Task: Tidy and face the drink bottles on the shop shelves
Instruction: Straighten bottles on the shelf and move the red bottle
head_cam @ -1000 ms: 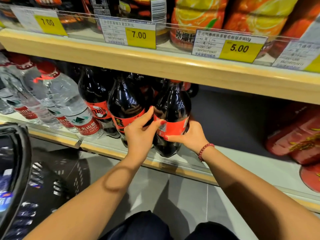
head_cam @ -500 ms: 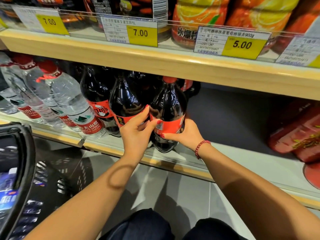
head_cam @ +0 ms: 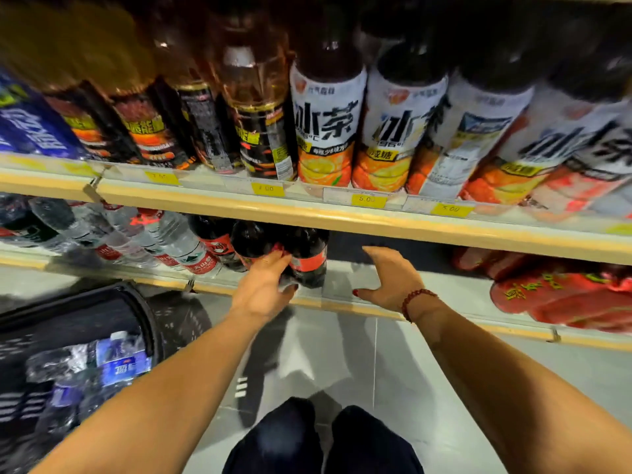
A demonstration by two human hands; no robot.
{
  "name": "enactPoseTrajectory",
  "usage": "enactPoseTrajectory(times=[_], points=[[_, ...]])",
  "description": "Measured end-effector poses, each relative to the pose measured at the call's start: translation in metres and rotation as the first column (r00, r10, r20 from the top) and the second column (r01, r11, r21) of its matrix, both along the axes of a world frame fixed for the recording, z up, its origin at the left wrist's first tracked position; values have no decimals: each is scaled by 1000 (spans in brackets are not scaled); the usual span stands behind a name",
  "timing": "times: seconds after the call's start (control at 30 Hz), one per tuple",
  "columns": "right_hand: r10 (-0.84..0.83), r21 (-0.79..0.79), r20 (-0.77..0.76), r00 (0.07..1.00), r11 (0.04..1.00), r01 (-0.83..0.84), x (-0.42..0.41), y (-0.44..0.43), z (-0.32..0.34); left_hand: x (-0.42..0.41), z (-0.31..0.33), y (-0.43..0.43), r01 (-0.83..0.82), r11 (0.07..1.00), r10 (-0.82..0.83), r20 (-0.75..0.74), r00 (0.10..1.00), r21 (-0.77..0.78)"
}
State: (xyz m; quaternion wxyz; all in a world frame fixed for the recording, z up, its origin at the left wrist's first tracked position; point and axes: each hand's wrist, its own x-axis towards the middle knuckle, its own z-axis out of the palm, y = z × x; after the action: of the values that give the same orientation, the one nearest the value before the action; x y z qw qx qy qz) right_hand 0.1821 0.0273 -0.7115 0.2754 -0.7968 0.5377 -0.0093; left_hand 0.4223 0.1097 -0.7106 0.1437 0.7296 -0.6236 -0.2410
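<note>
Head view, blurred by motion. Left hand (head_cam: 263, 289) grips the cola bottle (head_cam: 309, 265), fingers curled on its left flank and thumb low on its front. Right hand (head_cam: 390, 278) holds nothing, fingers spread wide, just right of the cola bottle and apart from it. The cola bottle stands on the lower shelf (head_cam: 345, 282) near the front lip, red label towards the aisle. I cannot tell whether it sits square.

Risks, as judged from here:
- Only one hand is on a rounded, smooth body. A twist to face the label could let it slip or rock forward over the lip.
- Neighbouring cola bottles (head_cam: 219, 241) press close on its left, and water bottles (head_cam: 186, 256) stand beyond those. A sideways shove could topple the row.
- The upper shelf rail (head_cam: 376, 224) runs directly above the cola bottle, hiding its cap. Lifting it could knock the neck.
- To its right the shelf lies bare, so nothing braces it on that side.

Surface and room: pale shelf board with a wooden front rail. Above the cola bottle is a tier of tea bottles (head_cam: 326, 131) with yellow price tags (head_cam: 367, 200). Red packets (head_cam: 564, 295) lie well off to its right. Below and left of it a dark basket (head_cam: 113, 309) holds wrapped bottles. Grey tiled floor (head_cam: 376, 371) lies beneath.
</note>
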Motion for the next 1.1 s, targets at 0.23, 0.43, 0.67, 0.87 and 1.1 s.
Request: enactPoseTrajectory(times=[0.23,0.43,0.67,0.87,1.1], points=[[-121,-58,-118,986,992,115,-65,69,146,-60,141,16,413,901,-434,314,844,132],[-286,-162,-199,937,953,256,-138,141,262,-144,252,19,688,716,-646,490,585,122],[-492,-326,-250,834,854,407,-256,238,361,-276,351,43,842,538,-700,534,474,-44],[-646,-459,-207,735,728,510,-367,327,434,-405,420,85,895,418,-690,588,423,-153],[-838,-558,-103,536,495,666,-493,416,498,-569,500,144,934,221,-705,616,352,-281]])
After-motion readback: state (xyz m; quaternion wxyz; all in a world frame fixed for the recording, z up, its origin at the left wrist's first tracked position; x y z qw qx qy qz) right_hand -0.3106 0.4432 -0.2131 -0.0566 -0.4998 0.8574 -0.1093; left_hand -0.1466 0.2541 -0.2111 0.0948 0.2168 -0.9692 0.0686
